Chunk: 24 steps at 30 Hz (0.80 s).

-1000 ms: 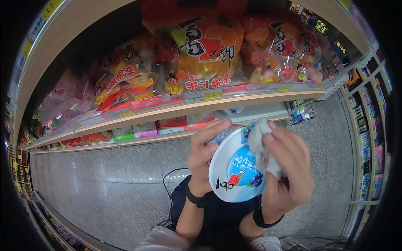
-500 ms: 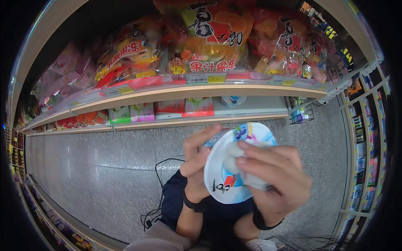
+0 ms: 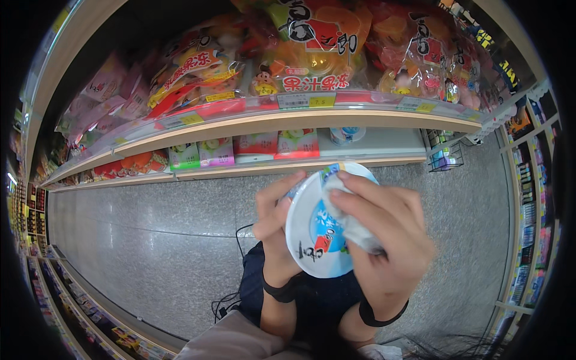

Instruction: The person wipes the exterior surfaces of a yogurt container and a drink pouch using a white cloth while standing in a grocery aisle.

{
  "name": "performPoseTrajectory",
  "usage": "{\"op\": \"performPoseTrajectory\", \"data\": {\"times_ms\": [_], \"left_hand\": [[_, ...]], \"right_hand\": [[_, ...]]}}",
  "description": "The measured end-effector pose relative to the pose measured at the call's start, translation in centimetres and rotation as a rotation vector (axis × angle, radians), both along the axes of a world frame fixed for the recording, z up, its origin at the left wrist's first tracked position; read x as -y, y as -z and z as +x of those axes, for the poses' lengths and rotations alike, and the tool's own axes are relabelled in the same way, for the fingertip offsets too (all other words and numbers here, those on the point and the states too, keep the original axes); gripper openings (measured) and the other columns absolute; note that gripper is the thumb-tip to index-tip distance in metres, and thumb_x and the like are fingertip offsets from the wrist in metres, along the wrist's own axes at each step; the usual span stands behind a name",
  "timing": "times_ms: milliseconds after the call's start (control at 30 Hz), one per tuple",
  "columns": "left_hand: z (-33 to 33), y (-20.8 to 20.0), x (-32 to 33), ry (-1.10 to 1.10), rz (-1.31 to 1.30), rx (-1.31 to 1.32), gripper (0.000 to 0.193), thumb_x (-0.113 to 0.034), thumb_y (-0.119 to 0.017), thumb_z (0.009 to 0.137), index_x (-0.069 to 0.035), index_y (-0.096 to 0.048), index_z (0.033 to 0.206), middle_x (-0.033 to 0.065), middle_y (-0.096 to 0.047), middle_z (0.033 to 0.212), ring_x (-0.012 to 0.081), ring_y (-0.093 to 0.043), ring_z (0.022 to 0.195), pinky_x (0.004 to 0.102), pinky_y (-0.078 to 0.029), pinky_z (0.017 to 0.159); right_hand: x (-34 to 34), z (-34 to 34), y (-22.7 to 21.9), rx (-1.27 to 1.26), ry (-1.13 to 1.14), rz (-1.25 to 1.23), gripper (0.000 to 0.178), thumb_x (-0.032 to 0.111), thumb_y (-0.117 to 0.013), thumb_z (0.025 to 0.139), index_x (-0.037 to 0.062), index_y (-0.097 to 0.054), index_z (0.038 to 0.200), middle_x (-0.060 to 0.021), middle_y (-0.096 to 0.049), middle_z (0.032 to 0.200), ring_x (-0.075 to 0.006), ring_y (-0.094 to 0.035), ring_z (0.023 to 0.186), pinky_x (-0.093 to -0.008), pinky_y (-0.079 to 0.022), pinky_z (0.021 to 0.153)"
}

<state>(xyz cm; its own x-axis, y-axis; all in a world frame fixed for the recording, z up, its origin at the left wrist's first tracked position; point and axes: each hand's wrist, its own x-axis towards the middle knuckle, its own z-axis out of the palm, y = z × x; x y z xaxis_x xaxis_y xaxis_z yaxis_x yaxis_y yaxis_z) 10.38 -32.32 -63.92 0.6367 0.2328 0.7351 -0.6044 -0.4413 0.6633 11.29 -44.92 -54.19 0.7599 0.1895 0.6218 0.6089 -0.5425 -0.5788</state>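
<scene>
Between my hands is a round cup, its white and blue printed lid [image 3: 305, 228] tilted up toward me. My left hand [image 3: 273, 217] grips the cup from its left side, the fingers partly behind the rim. A crumpled white cloth or tissue [image 3: 355, 233] is pinched under the fingers of my right hand [image 3: 393, 231] and presses on the lid's right half. That half of the print is partly covered by the cloth and fingers. The cup's body is mostly hidden behind the lid.
Ahead, a wooden-edged shelf [image 3: 264, 131] bears large bags of jelly [image 3: 318, 48]. On the lower shelf stand several flat packs [image 3: 297, 144] and a similar cup [image 3: 346, 135]. A black wire basket [image 3: 445, 157] is at the right. Cables [image 3: 223, 305] lie on the floor, left of my legs.
My right hand has slid the cloth up and left across the lid, baring more of the middle print. The cup has shifted slightly up and left in view.
</scene>
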Motion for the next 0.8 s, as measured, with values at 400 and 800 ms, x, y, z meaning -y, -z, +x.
{"op": "performPoseTrajectory", "data": {"times_ms": [400,800], "left_hand": [[0.2,-0.1,1.3,-0.037,-0.442,-0.221,0.059,-0.016,-0.083,0.063,-0.007,-0.054,0.113,0.0144,-0.055,0.108,0.0253,-0.056,0.101,0.0348,-0.051,0.078],[0.8,0.6,-0.4,0.269,-0.047,-0.227,0.082,-0.015,-0.085,0.059,-0.016,-0.041,0.128,0.0197,-0.048,0.12,0.0354,-0.053,0.106,0.0397,-0.046,0.085]], "right_hand": [[0.5,0.3,0.8,0.032,-0.396,-0.081,0.035,0.007,-0.069,0.066,0.0063,-0.069,0.101,0.0006,-0.06,0.12,-0.0237,-0.053,0.097,-0.0314,-0.048,0.081],[-0.1,1.0,1.0,-0.055,-0.069,0.115,0.032,0.0,-0.067,0.06,0.0015,-0.07,0.091,-0.0081,-0.068,0.099,-0.0217,-0.06,0.082,-0.0289,-0.051,0.07]]}}
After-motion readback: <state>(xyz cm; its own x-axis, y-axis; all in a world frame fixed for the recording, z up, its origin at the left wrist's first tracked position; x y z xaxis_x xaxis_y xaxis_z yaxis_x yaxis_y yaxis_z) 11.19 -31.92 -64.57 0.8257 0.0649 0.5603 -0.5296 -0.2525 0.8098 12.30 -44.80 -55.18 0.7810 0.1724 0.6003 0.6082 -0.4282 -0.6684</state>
